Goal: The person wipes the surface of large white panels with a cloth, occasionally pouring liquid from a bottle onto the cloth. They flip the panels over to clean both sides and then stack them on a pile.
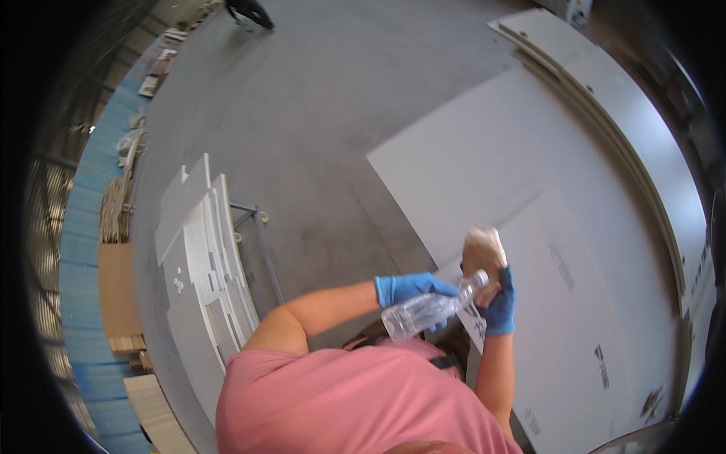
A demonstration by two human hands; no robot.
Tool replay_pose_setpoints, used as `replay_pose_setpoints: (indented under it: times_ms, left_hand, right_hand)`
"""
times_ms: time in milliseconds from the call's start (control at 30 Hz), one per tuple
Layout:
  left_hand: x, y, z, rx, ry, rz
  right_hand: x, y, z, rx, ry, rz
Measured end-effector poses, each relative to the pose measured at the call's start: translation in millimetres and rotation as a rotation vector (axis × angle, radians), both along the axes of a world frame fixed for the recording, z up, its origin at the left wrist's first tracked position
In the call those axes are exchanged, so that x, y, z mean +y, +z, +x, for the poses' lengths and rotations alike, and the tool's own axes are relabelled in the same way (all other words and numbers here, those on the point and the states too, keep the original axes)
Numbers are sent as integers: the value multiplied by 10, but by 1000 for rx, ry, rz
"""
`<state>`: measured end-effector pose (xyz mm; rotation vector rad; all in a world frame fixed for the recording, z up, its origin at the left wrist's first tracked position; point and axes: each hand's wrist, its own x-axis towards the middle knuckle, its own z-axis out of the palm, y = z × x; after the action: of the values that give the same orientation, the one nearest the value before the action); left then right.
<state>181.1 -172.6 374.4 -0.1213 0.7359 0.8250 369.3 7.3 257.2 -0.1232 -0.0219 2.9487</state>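
My left hand, in a blue glove, is wrapped around a clear plastic bottle. The bottle lies tilted, its white cap pointing up and right, in front of the cloth in this view. Whether liquid is inside cannot be made out. In my blue-gloved right hand is a bunched beige cloth, which rises above the fingers. Both hands are close together in front of my chest, over the near edge of a large light-grey panel. Part of the cloth is hidden by the bottle neck.
Along the right runs a long pale panel with a raised edge. White cut boards are stacked at left, beside a metal wheeled frame. Cardboard stands by the blue wall. A dark-clad person is far off on the floor.
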Motion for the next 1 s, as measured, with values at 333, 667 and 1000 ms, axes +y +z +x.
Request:
replay_pose_setpoints:
  times_ms: [333,667,1000]
  left_hand:
    - [72,51,-51,791,-254,308]
    - [308,-58,-483,1439,-39,520]
    - [989,-533,-1073,1683,583,552]
  right_hand:
    - [-11,206,-202,-239,-114,312]
    - [1049,-29,195,-934,-473,1154]
    - [-642,89,21,-681,-127,2670]
